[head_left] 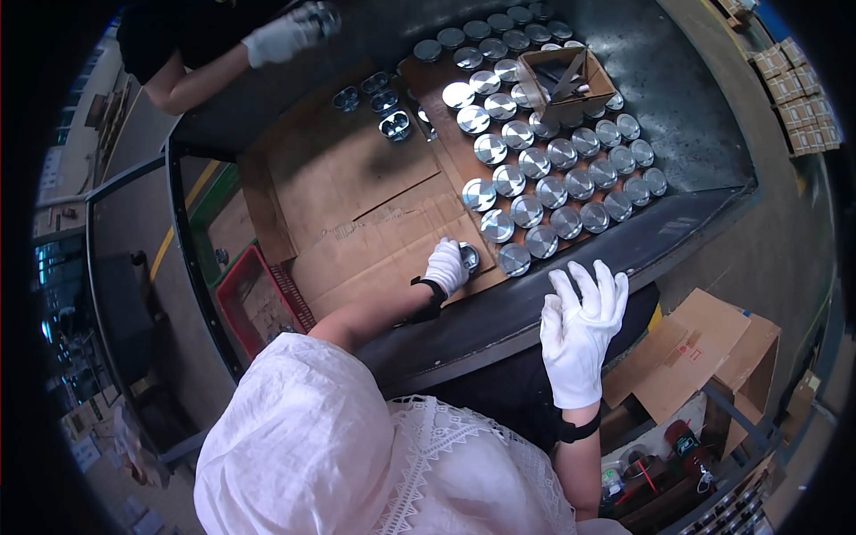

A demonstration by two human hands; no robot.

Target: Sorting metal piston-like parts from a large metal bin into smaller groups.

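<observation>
My left hand (447,266), in a white glove, is closed on a metal piston (470,258) that rests on the brown cardboard sheet (357,192) by the near edge of the bench. The glove hides part of the piston. My right hand (584,334), also gloved, is raised over the bench's near edge with its fingers spread and nothing in it. Just beyond it stand rows of pistons with shiny round tops, the closest piston (514,259) at the near corner. A few more pistons (394,126) lie hollow side up on the cardboard's far part.
An open cardboard box (569,105) with tools sits among the far rows. Across the bench, another person's gloved hand (290,37) holds a blurred metal part. A red crate (250,308) is at the left; a large carton (691,352) stands at the right below the dark bench rim (499,343).
</observation>
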